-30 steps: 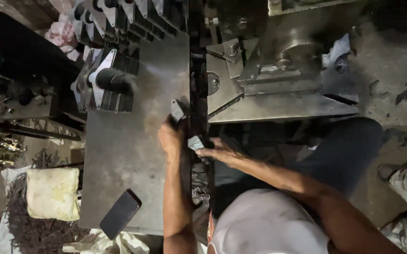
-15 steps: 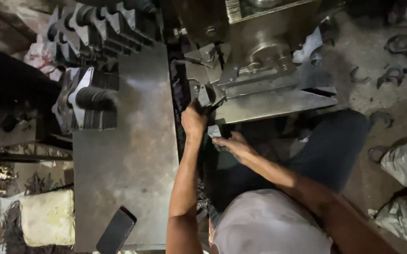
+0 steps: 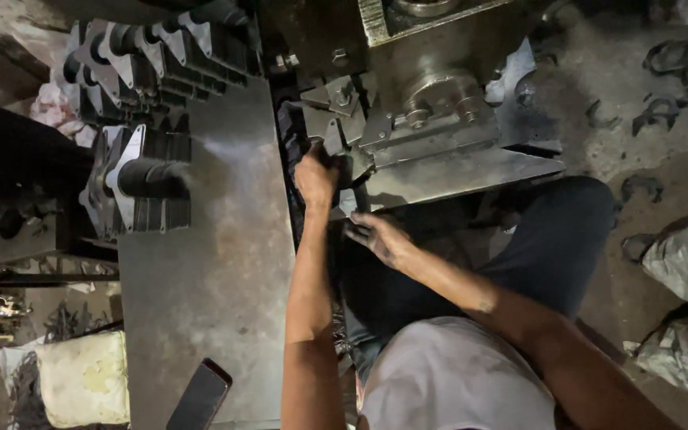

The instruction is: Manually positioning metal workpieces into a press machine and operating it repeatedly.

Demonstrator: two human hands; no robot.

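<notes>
My left hand reaches forward to the die area of a grey metal press. Its fingers are closed around a small dark metal piece at the press's front edge, and the piece is mostly hidden by them. Just behind and to the right, my right hand hovers palm down over my dark trouser leg, fingers stretched toward the press. Whether it holds anything is hidden. A steel table plate lies to the left of my left arm.
Stacks of stamped metal parts and another stack stand on the table's far left. A dark phone lies at its near edge, beside a pale cushion. Grey sacks and metal scraps lie on the floor at right.
My left hand has moved forward from the table edge to the press die with its dark piece. My right hand followed a little, and the small light piece seen in it earlier is out of sight.
</notes>
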